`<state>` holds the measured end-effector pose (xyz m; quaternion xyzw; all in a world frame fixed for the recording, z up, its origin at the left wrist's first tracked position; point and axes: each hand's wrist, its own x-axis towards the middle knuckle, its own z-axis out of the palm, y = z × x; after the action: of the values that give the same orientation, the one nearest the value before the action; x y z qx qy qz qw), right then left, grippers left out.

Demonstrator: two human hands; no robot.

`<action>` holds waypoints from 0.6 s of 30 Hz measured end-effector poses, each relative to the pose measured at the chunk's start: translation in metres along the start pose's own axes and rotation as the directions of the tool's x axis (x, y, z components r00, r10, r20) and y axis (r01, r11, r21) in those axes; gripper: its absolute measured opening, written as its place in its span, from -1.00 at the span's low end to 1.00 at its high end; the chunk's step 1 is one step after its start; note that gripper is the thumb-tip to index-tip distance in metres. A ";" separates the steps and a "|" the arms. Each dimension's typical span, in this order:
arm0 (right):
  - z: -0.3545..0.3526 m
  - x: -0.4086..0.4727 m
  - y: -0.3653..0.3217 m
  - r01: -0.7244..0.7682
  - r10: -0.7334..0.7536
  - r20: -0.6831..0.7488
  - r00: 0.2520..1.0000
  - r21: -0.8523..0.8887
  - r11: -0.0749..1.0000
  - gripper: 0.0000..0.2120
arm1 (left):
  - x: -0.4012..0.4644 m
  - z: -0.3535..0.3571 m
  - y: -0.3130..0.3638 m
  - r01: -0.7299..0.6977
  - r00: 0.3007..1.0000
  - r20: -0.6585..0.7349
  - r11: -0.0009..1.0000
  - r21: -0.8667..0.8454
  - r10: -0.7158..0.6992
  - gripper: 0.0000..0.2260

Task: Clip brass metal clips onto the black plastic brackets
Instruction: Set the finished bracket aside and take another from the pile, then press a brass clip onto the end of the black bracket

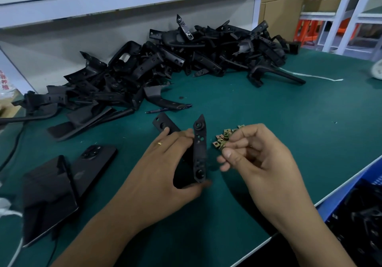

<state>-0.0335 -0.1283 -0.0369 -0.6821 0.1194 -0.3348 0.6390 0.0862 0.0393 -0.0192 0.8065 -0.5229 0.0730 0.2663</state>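
1. Black plastic bracket (199, 149) stands nearly upright in your left hand (165, 169), its pointed end up and its holed face toward the camera; your fingers curl round its far side and your thumb supports its lower end.
2. Your left hand wears a ring (159, 143) on one finger.
3. Your right hand (258, 159) pinches one brass clip (222, 146) between thumb and forefinger, just right of the bracket and not touching it.
4. A small heap of brass clips (228, 134) lies on the green bench (268, 111) just beyond your right fingertips.
5. A second bracket (164, 123) lies flat on the bench behind your left hand, partly covered by your fingers.
6. A large pile of black brackets (165, 64) runs along the back of the bench, from the left edge to the right of centre.
7. A pen (168, 108) lies on the bench at the near edge of that pile.
8. A dark phone (94, 161) lies face down at the left, beside a larger dark flat device (47, 198) which overlaps it.
9. A blue crate (351, 194) holding black parts stands beyond the bench's right edge.
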 end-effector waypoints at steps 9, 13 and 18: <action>-0.007 0.003 -0.005 -0.148 0.136 0.060 0.989 0.343 0.928 -0.79 | 0.006 0.001 0.000 -0.143 0.990 0.052 0.948 0.285 0.133 -0.43; -0.008 0.004 -0.007 -0.178 0.171 0.053 0.984 0.373 0.911 -0.75 | 0.007 0.002 0.001 -0.162 0.986 0.027 0.934 0.318 0.162 -0.44; -0.007 0.004 -0.008 -0.173 0.170 0.041 0.985 0.358 0.917 -0.72 | 0.006 0.001 0.002 -0.166 0.986 0.025 0.933 0.320 0.167 -0.47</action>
<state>-0.0373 -0.1352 -0.0283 -0.5417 0.1124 -0.2907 0.7806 0.0869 0.0335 -0.0165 0.7917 -0.5701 0.1803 0.1250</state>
